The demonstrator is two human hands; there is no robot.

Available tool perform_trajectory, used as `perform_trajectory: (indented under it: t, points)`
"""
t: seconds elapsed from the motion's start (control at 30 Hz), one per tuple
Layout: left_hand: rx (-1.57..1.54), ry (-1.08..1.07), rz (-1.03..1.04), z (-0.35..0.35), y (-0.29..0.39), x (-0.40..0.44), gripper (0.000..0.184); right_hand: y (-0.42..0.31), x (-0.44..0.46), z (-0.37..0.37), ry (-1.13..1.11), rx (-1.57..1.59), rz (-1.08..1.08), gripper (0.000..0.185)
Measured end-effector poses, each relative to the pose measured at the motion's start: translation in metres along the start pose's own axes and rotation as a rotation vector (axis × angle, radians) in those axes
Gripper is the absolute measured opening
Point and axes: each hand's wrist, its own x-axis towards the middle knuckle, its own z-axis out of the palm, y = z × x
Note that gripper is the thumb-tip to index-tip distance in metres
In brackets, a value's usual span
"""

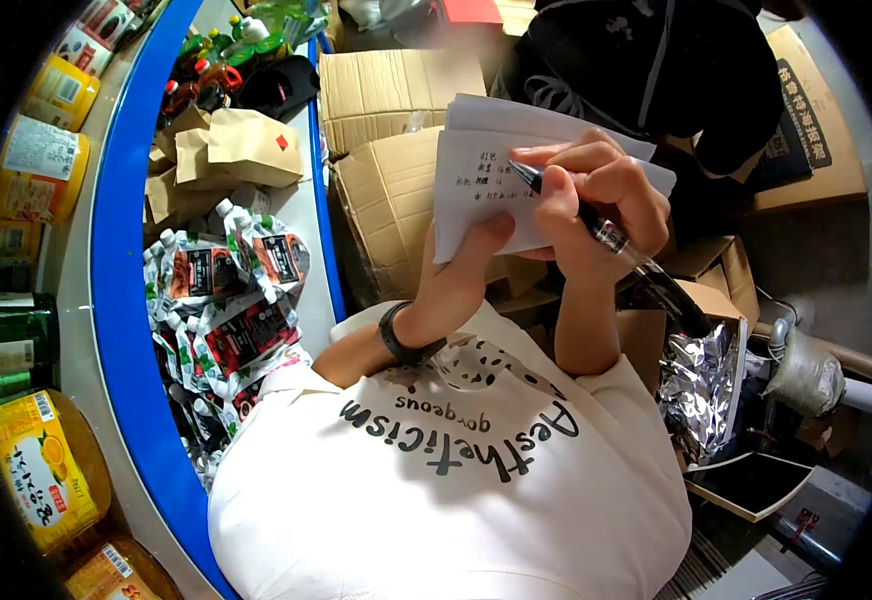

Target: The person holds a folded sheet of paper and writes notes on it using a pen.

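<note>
My left hand (471, 262) grips a white notepad (461, 225) from below, thumb lying on the page near its lower edge. Several short lines of dark handwriting run across the middle of the sheet. A dark band circles my left wrist. In my right hand (606, 205) is a black pen (611, 235), pinched between thumb and fingers. Its tip points up and left, close to the written lines; whether it touches the paper I cannot tell. The back pages of the pad stand up behind the front one.
Left, a blue-edged shelf (136, 330) holds spouted pouches (246, 335), brown paper bags (246, 145) and bottles. Large jars (41, 470) line the far left. Cardboard boxes (381, 200) stand behind the pad. Silver foil packaging (701, 385) and pipes lie right. Dark fabric (596, 60) is at the top.
</note>
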Motion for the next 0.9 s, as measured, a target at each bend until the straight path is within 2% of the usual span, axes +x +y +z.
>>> perform_trajectory:
  t: [0.07,0.1,0.17,0.2,0.23,0.37,0.53,0.9]
  points:
    - [0.18,0.002,0.072,-0.004,-0.002,-0.001,0.026,-0.002,-0.002,0.0,-0.024,0.027,0.015,0.021]
    - [0.367,-0.009,0.145,-0.013,-0.006,-0.001,0.026,-0.004,-0.004,0.001,-0.039,0.04,0.008,0.021]
    - [0.362,-0.036,0.152,-0.022,-0.009,0.0,0.025,-0.01,-0.006,-0.002,-0.147,0.034,-0.004,0.021]
    - [0.169,-0.051,0.086,-0.024,-0.01,0.002,0.025,-0.013,-0.008,-0.005,-0.24,0.014,-0.01,0.022]
    - [-0.024,-0.066,0.021,-0.025,-0.01,0.003,0.024,-0.016,-0.009,-0.004,-0.235,-0.003,-0.006,0.022]
    - [0.046,-0.061,0.048,-0.02,-0.005,0.002,0.024,-0.013,-0.008,-0.003,-0.199,0.04,0.026,0.022]
    - [0.172,-0.133,0.069,-0.014,0.01,0.008,0.025,-0.011,-0.005,0.0,-0.209,0.017,-0.047,0.024]
    - [0.2,-0.146,0.068,-0.019,0.013,0.009,0.024,-0.012,-0.003,0.005,-0.231,-0.026,-0.052,0.024]
